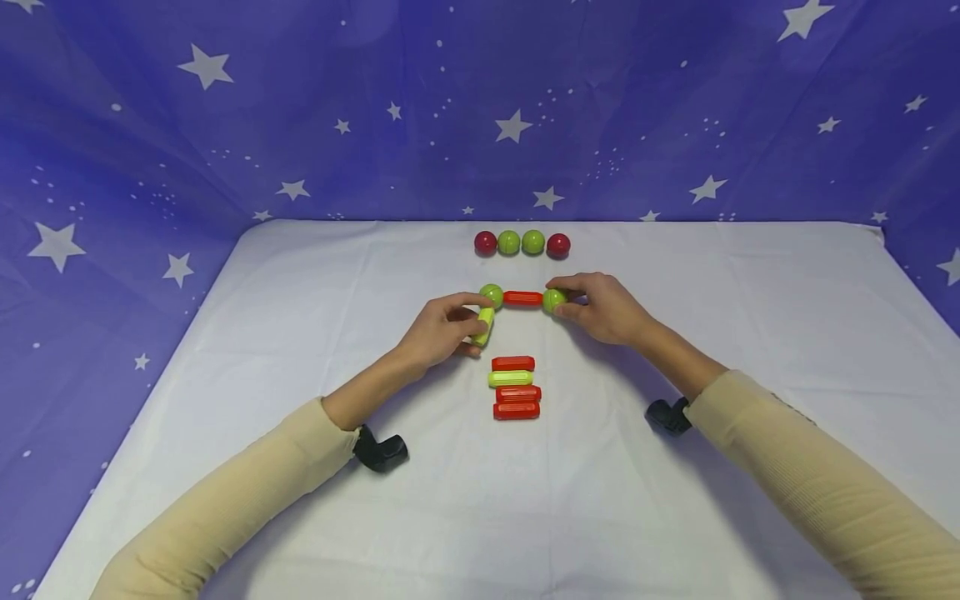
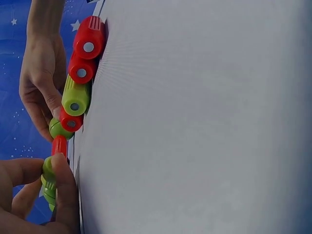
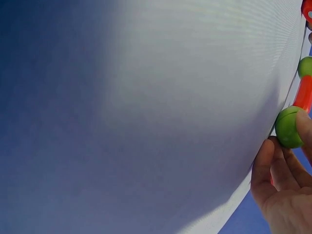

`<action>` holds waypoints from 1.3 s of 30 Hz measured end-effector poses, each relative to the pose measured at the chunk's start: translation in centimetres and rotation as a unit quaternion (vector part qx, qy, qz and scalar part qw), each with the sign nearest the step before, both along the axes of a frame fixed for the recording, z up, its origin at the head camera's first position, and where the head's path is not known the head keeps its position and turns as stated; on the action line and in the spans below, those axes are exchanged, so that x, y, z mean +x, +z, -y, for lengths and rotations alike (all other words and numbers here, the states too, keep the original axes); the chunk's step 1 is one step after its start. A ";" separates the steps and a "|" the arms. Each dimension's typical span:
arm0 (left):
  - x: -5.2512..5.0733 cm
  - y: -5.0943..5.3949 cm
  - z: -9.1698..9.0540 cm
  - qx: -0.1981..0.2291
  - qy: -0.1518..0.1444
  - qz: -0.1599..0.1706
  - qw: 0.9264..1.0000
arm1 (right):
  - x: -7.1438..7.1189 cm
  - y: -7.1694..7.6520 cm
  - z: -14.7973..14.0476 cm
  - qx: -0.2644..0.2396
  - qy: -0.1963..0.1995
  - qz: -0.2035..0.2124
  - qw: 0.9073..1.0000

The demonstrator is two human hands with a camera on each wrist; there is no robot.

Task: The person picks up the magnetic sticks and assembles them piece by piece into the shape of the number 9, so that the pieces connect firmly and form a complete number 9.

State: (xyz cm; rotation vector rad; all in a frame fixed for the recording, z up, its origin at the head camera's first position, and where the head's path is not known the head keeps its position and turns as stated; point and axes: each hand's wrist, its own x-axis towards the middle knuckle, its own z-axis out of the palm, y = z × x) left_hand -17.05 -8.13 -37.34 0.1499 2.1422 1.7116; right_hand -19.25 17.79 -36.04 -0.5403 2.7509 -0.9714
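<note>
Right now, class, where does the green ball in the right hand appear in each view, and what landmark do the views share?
Head: the green ball is slightly right of centre, at the right hand's fingertips.
Left wrist: far left, just below mid-height, partly hidden.
Right wrist: near the right edge, just below mid-height.
Shared landmark: the red rod running from this ball to another green ball.

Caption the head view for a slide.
Left hand pinches a lime ridged rod; right hand holds a green ball beside a red ridged rod.
</note>
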 end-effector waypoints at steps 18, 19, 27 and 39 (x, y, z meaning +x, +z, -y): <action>-0.2 -0.2 -0.6 0.003 0.012 0.006 1.000 | -0.1 0.0 -0.2 0.009 -0.001 -0.005 1.000; -0.2 -0.2 -0.6 0.004 0.011 0.006 1.000 | 0.0 0.0 -0.2 0.008 0.000 -0.005 1.000; -0.2 -0.2 -0.5 0.002 0.014 0.007 1.000 | 0.0 -0.1 -0.1 -0.003 0.003 -0.006 1.000; -0.1 -0.2 -0.4 0.002 0.021 -0.003 1.000 | 0.1 -0.1 -0.1 0.001 -0.001 -0.006 1.000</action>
